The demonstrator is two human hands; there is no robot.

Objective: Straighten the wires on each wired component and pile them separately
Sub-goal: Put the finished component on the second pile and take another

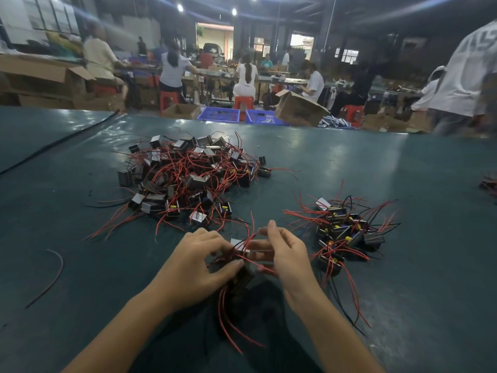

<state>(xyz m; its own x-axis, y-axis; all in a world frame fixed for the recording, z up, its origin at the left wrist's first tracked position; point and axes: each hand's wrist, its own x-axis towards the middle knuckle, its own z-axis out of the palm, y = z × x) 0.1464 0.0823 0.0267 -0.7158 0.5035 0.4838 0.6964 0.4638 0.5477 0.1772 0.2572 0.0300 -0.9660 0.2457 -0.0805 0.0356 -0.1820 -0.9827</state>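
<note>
1. Here, at lower centre of the frame, the left hand [199, 261] grips a component [240, 277], fingers curled round it.
2. The right hand [285, 254] pinches its red wires [221, 302] (most trail toward the bottom edge).
3. The smaller pile [347, 232] lies to the right, nearer the right hand; the tangled pile [185, 179] lies above.

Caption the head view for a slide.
Left hand and right hand hold a wired component at the green table, a large tangled pile beyond, a smaller pile to the right.

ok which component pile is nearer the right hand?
The smaller pile, just right of the right hand; the big tangled pile lies farther, up-left.
</note>
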